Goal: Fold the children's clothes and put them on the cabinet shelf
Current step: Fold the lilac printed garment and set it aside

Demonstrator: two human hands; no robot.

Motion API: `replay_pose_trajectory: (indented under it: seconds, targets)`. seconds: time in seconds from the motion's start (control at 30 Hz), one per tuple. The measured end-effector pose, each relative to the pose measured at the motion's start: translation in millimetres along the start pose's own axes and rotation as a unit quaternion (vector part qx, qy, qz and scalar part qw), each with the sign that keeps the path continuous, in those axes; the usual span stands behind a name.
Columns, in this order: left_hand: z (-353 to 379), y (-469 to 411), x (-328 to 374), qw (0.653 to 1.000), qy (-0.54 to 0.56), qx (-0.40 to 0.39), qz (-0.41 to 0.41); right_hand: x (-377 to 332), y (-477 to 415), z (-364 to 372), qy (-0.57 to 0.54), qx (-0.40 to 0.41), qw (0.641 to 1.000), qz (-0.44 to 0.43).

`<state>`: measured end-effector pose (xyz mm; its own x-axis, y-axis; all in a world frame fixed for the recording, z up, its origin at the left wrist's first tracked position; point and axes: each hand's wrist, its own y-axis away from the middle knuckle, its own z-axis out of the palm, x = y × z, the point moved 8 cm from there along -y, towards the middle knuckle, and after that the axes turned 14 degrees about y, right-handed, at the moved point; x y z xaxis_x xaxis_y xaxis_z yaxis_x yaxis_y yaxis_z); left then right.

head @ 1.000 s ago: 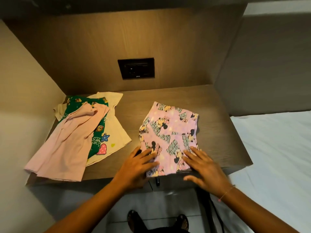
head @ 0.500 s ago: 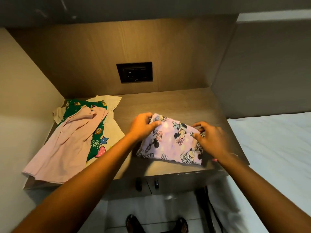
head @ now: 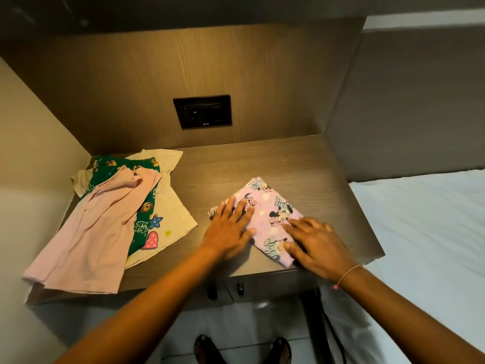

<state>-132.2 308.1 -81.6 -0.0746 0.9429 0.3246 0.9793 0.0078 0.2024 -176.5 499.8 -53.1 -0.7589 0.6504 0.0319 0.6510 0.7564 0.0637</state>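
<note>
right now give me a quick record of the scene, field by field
surface: wooden shelf
being folded: pink cartoon-print garment, folded small, lying flat
left hand: flat, pressing the garment's left edge
right hand: flat, pressing its near right corner
unfolded pile: pink shirt over green garment over cream tee, at left
back wall: black socket
right: white bed

Little can be read here. The green garment (head: 143, 219), lying in the pile at the left end of the cabinet shelf (head: 231, 164), carries pale bubble lettering near its lower end, upside down to the camera; it seems to say "Chip" over a second short word, but that is unsure. The black socket plate (head: 202, 111) on the back wall bears a tiny white mark at its bottom edge, too small to make out.
</note>
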Motion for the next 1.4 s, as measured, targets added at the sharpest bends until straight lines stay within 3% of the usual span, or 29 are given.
replay_pose_trajectory:
  seconds: [0.13,0.23,0.33,0.4,0.53,0.63,0.77,0.83,0.9,1.0,1.07,1.23,1.4]
  targets:
    - [-28,-37,-16,0.990,-0.079,-0.064,0.099,-38,13,-4,-0.054,0.014,0.998,-0.011]
    - [-39,-43,-3,0.985,-0.112,-0.051,0.122,-44,11,-1,-0.062,0.000,0.998,-0.013]
    - [-44,-12,4,0.990,0.003,0.017,0.139,-30,9,-2,-0.053,0.018,0.998,-0.021]
    - [-28,22,2,0.983,0.082,0.004,0.162,-22,9,5,-0.036,0.003,0.999,-0.032]
    - [14,65,4,0.984,0.067,-0.045,0.158,-22,14,13,-0.018,-0.006,0.999,-0.048]
    - [13,77,10,0.983,0.093,0.022,0.160,-33,26,7,-0.008,0.055,0.996,-0.069]
    - [0,98,14,0.952,0.210,0.138,0.174,-41,38,-5,-0.056,0.134,0.987,-0.067]
    - [-9,100,7,0.930,0.311,0.154,0.121,-38,38,-16,-0.147,0.151,0.977,-0.039]
    - [-21,95,0,0.886,0.436,0.150,0.053,-32,34,-30,-0.237,0.161,0.958,0.003]
    - [-39,78,-8,0.842,0.514,0.163,-0.012,-24,15,-50,-0.243,0.172,0.953,0.058]
    - [-45,63,-15,0.844,0.508,0.161,-0.065,-17,-5,-56,-0.201,0.155,0.963,0.092]
    - [-49,21,-33,0.911,0.347,0.173,-0.139,-6,-53,-39,-0.109,0.038,0.978,0.176]
    - [-42,9,-28,0.949,0.167,0.244,-0.108,-10,-61,-17,-0.084,0.011,0.974,0.209]
